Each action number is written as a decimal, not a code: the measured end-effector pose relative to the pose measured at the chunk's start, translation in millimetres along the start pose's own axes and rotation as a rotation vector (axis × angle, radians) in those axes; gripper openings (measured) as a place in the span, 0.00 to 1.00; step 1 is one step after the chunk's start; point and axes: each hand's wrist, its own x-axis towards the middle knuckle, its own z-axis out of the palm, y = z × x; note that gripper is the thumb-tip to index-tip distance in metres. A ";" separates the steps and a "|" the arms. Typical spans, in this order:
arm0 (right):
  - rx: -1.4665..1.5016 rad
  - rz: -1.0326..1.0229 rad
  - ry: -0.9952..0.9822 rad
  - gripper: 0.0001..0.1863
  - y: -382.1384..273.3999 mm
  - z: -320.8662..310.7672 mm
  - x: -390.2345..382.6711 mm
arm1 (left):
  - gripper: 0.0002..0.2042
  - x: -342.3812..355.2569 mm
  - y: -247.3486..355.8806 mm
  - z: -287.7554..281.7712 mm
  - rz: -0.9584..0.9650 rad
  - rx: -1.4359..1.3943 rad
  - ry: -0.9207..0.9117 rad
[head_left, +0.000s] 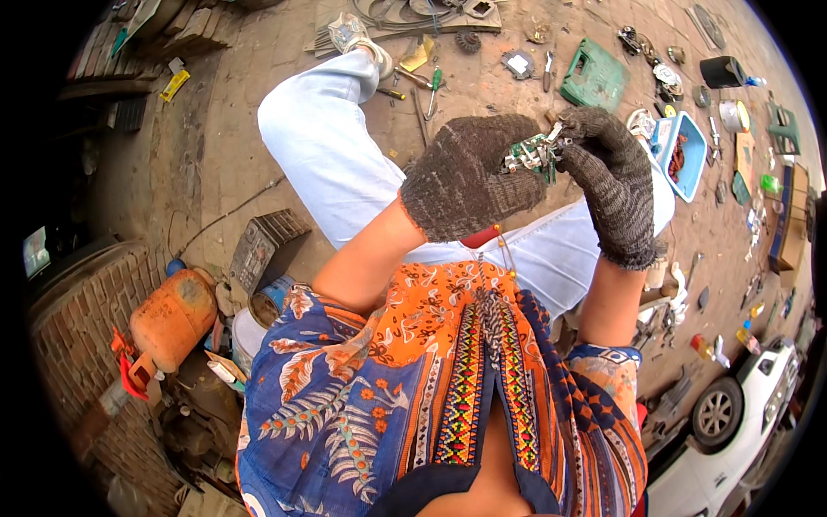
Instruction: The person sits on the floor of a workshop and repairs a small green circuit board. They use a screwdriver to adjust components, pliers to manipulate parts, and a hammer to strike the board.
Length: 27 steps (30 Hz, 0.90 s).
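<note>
Both my hands wear dark grey knitted gloves. My left hand [478,179] is closed around a small green circuit board [536,157] with silvery metal parts on it, held up above my lap. At the board's right edge, the thumb and fingers of my right hand [613,185] pinch together on its metal parts. Whether a small separate piece lies between those fingertips is too fine to tell. My left glove hides the lower left part of the board.
Ahead on the brick ground lie a green-handled screwdriver [434,90], an adjustable wrench [548,71] and a green plastic case [594,77]. A blue basin [689,157] with reddish-brown pieces stands right. An orange gas cylinder [175,317] is left; a white car [732,448] stands lower right.
</note>
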 end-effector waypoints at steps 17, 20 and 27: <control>0.063 0.060 0.037 0.11 1.8 -1.7 -1.4 | 0.16 4.5 -2.0 -2.2 0.160 0.185 0.033; 0.009 0.090 -0.003 0.11 -1.0 -2.6 -0.3 | 0.16 2.6 -0.8 -3.4 0.104 0.159 0.013; 0.028 0.014 0.010 0.11 -4.8 0.9 -4.1 | 0.18 1.4 -0.6 -4.4 0.165 0.153 0.034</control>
